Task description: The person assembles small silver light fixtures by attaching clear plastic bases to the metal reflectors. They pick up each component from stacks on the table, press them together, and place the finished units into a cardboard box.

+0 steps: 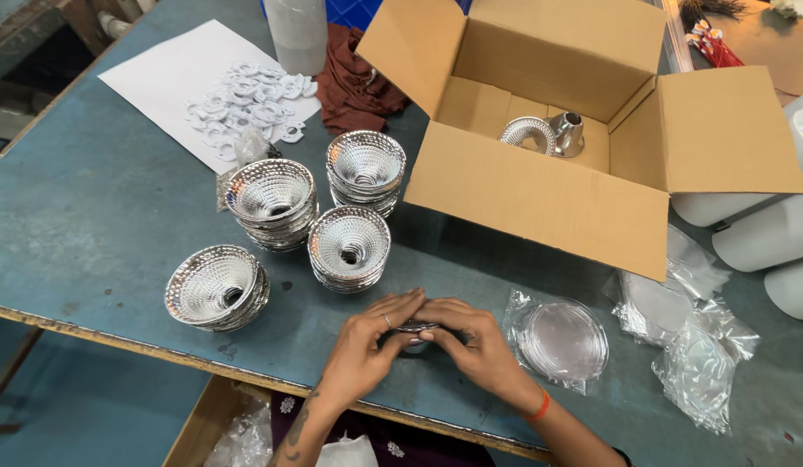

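Note:
My left hand [367, 350] and my right hand [477, 346] meet at the near edge of the table, fingers closed around one small shiny reflector cup [416, 328] that rests on the table top; most of it is hidden under the fingers. Just beyond the hands stand several stacks of the same dimpled silver reflector cups [349, 246], another stack [271, 201] and one [217, 287] at the left. Right of my right hand lies a clear plastic bag of round transparent discs [561, 342].
An open cardboard box [540, 195] with two reflectors [548, 134] inside stands at the back right. A white sheet with small white rings [246, 99] lies at the back left, a brown cloth [354, 86] beside it. More crumpled plastic bags [695, 346] and white housings [764, 233] lie at the right.

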